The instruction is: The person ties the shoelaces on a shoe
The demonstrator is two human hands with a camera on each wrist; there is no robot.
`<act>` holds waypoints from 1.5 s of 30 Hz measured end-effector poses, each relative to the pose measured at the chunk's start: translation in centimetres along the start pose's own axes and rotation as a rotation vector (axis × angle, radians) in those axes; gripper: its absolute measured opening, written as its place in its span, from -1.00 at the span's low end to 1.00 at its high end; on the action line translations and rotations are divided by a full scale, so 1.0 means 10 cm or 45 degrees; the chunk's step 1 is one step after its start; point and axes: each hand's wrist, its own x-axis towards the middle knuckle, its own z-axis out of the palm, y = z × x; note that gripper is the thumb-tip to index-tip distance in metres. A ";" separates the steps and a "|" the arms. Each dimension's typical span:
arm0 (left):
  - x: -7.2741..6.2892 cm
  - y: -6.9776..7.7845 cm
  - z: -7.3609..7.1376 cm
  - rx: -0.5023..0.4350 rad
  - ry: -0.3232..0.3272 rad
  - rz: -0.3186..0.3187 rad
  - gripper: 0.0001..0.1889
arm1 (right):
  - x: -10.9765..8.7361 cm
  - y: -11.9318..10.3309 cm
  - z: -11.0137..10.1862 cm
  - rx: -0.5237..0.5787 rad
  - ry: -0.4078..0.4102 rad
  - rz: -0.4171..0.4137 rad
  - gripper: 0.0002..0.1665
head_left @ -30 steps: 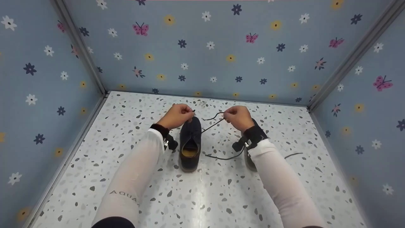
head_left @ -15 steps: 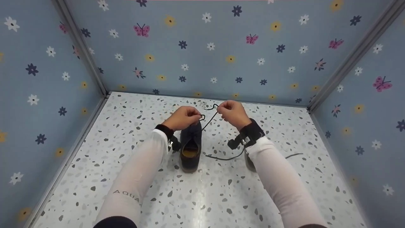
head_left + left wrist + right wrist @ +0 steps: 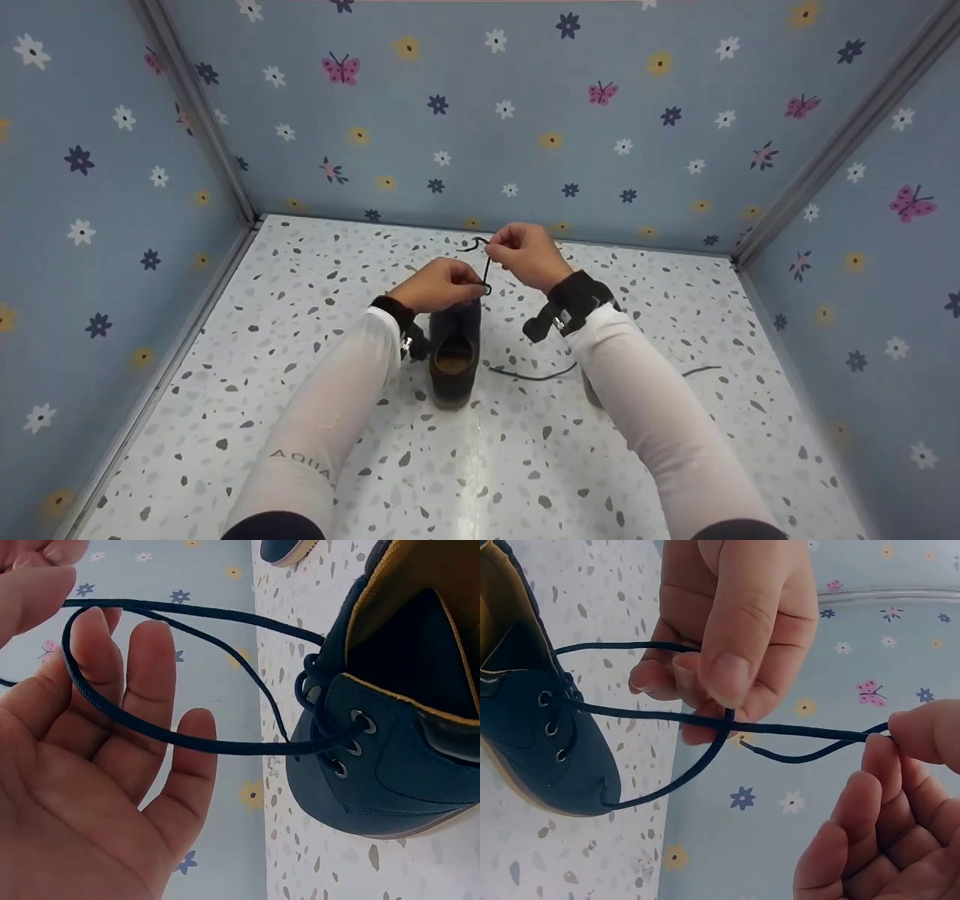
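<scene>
A dark navy lace-up shoe [image 3: 452,386] with a yellow-tan lining stands on the floor, toe toward the wall. Above its toe, my left hand [image 3: 441,285] pinches a dark shoelace [image 3: 247,748] between thumb and fingers. That lace bends in a loop by the left fingers in the left wrist view and runs back to the eyelets. Higher and to the right, my right hand [image 3: 527,256] pinches the other lace length, pulled fairly straight from the shoe, its loose tip hanging out past the fingers. In the right wrist view the two laces [image 3: 817,730] cross at the left fingertips.
A second shoe [image 3: 592,390] stands to the right, mostly hidden under my right forearm. Its loose laces [image 3: 531,377] lie on the speckled floor [image 3: 420,480]. Blue panels [image 3: 480,165] with flowers and butterflies enclose the floor at the back and both sides.
My right hand has moved left and toward the wall, carrying its lace. My left hand has shifted right over the shoe's toe. Both laces have come together between the hands.
</scene>
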 end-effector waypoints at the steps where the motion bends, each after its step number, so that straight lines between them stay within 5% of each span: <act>1: 0.00 0.00 0.00 0.023 0.011 0.009 -0.74 | 0.02 -0.01 0.01 -0.006 -0.003 -0.005 -0.88; 18: -0.04 -0.08 -0.02 0.011 0.079 0.074 -0.75 | 0.07 0.29 0.00 -0.151 -0.156 0.012 -0.66; 32: -0.06 -0.12 -0.07 -0.001 0.118 0.037 -0.72 | -0.03 0.68 0.09 -0.283 -0.274 0.027 -0.76; 45: -0.07 -0.12 -0.08 -0.019 0.101 0.035 -0.76 | -0.02 0.78 0.23 -0.367 -0.351 0.002 -0.78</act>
